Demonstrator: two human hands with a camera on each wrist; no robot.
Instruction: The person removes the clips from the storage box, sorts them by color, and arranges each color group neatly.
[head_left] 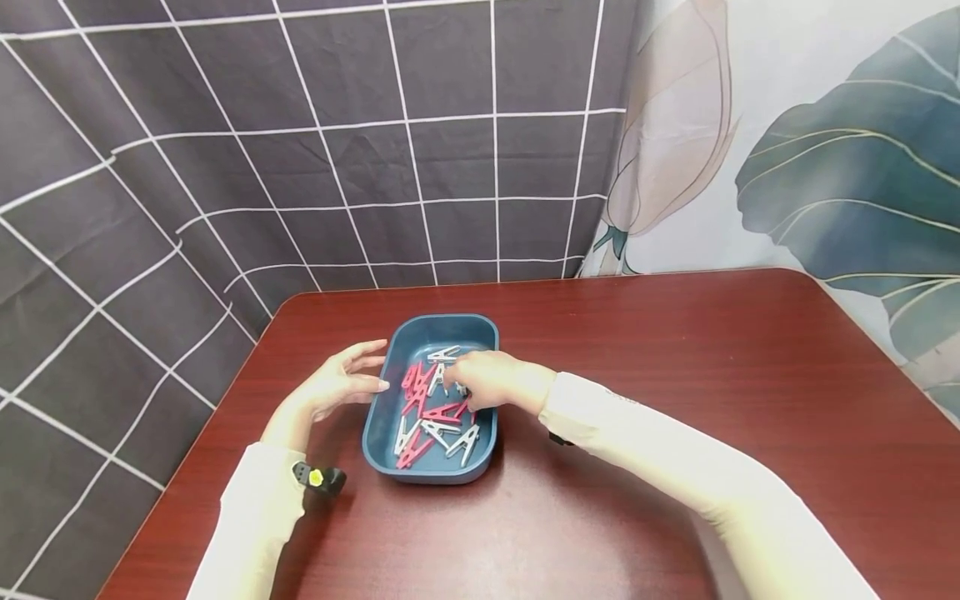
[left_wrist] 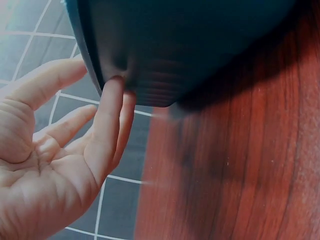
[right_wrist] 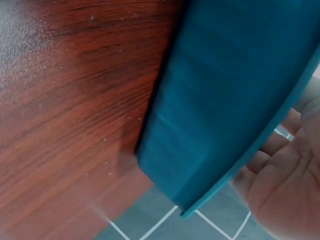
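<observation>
A blue plastic bin stands on the table and holds several red clothespins and white clothespins, lying jumbled. My left hand is at the bin's left side, thumb and fingers extended. In the left wrist view, the fingertips of that hand touch the bin's outer wall. My right hand reaches over the right rim, its bent fingers down among the clothespins. The bin's wall covers those fingertips in the right wrist view, so whether they pinch a clothespin is hidden.
The reddish-brown wooden table extends to the right of the bin and in front of it. A dark grid-patterned curtain hangs behind and to the left. To the right hangs a leaf-patterned cloth.
</observation>
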